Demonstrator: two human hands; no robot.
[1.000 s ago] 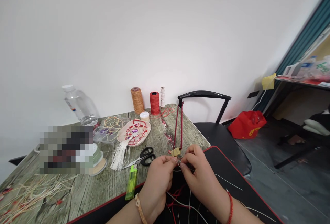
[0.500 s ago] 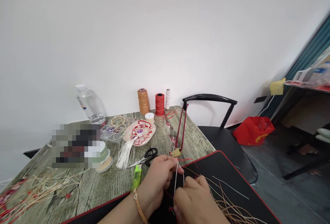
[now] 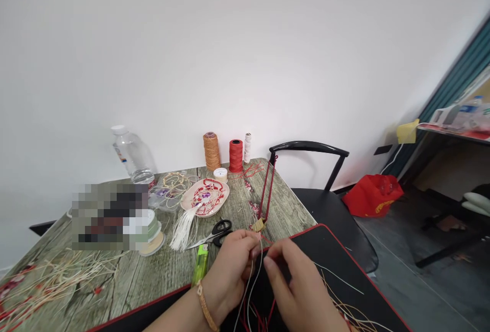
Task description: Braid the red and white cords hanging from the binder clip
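Note:
My left hand (image 3: 237,258) is closed in a pinch on thin white cord (image 3: 252,283), just below a small brass-coloured clasp (image 3: 259,225). The cord's pale ends hang down past the fingers over the black mat. From the clasp, a dark red cord loop (image 3: 269,186) runs up to the chair back. A short stretch of red thread (image 3: 265,239) shows between the hands. My right hand (image 3: 300,288) is just right of the white cord, its thumb and curved fingers apart, with nothing seen in them. A woven bracelet (image 3: 206,309) circles my left wrist.
Left of my hands lie black-handled scissors (image 3: 222,227) and a green lighter (image 3: 200,263). Behind are a plate (image 3: 220,204) of red-and-white cordwork, a white tassel (image 3: 186,227), thread spools (image 3: 236,156) and a bottle (image 3: 132,153). A black chair (image 3: 310,146) stands beyond the black mat (image 3: 325,243).
My right hand has let go of the white cord, moved up a little and opened its fingers. The white cord now hangs slack. My left hand keeps its pinch by the clasp.

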